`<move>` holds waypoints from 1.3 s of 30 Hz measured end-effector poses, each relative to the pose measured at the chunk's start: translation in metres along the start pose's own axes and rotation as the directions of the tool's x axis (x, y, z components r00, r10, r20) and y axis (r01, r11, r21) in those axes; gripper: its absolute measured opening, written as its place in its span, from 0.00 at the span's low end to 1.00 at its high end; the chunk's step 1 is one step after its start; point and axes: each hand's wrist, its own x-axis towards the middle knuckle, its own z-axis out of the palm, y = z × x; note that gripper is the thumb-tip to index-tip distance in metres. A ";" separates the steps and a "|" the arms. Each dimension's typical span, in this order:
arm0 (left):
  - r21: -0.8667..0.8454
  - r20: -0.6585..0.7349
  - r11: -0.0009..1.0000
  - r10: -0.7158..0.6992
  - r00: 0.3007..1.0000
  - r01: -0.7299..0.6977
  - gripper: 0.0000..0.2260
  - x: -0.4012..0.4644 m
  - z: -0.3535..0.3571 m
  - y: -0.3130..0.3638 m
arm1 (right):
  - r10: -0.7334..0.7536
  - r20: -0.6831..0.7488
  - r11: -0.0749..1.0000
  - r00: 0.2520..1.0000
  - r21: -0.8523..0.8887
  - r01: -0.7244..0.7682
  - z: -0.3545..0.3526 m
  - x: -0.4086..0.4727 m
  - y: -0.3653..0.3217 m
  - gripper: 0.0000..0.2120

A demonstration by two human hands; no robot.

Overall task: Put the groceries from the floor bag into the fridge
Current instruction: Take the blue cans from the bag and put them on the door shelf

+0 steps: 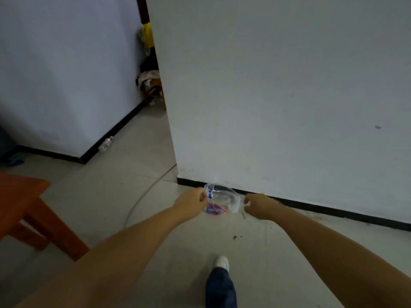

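A clear plastic bag (224, 197) sits on the floor against the black skirting of the white wall. Red and blue packaged items (214, 209) show through its lower left side. My left hand (192, 202) grips the bag's left edge with curled fingers. My right hand (255, 204) pinches the bag's right edge. The two hands hold the bag's mouth stretched between them. No fridge is in view.
A wooden table (24, 205) stands at the left. An empty clear bottle (106, 143) lies by the far skirting. A thin cable (144, 192) runs across the tiles. Clutter with a stool (153, 90) fills the gap behind the wall corner. My shoe (221, 262) is below the bag.
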 end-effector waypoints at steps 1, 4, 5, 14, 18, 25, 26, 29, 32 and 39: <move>-0.004 0.019 1.000 0.011 1.000 -0.011 0.07 0.026 0.001 -0.002 | 0.003 -0.002 1.000 1.000 0.013 -0.003 -0.006 0.027 0.005 0.18; -0.002 0.048 1.000 0.028 0.998 -0.028 0.08 0.109 -0.001 -0.006 | 0.009 -0.011 0.999 1.000 0.049 -0.009 -0.024 0.110 0.019 0.16; -0.006 0.057 1.000 0.018 0.998 -0.017 0.07 0.135 -0.003 -0.008 | 0.013 0.005 0.998 1.000 0.062 -0.014 -0.031 0.136 0.024 0.15; 0.007 0.238 0.996 -0.085 0.967 0.086 0.04 0.331 0.045 -0.085 | 0.101 0.111 0.973 0.989 0.195 -0.121 -0.017 0.329 0.057 0.15; 0.051 0.376 0.997 -0.075 0.924 0.060 0.09 0.400 0.142 -0.162 | 0.167 0.134 0.946 0.977 0.257 -0.197 0.083 0.413 0.082 0.13; 0.134 0.493 0.919 0.263 0.829 -0.371 0.12 0.577 0.343 -0.285 | 0.191 0.030 0.941 0.981 0.277 -0.192 0.274 0.632 0.141 0.12; 0.167 0.489 0.870 0.336 0.805 -0.464 0.12 0.604 0.367 -0.296 | 0.185 -0.004 0.946 0.983 0.273 -0.177 0.293 0.661 0.147 0.12; 0.223 0.515 0.708 0.497 0.698 -0.670 0.11 0.676 0.422 -0.331 | 0.162 -0.071 0.966 0.984 0.217 -0.143 0.339 0.735 0.162 0.13; 0.300 0.577 0.565 0.535 0.618 -0.769 0.09 0.719 0.442 -0.370 | 0.075 0.009 0.992 0.997 0.101 -0.076 0.371 0.776 0.170 0.13; 0.500 0.478 0.748 0.182 0.859 -0.436 0.25 0.712 0.438 -0.451 | -0.052 0.191 0.999 0.980 0.008 0.052 0.410 0.769 0.149 0.16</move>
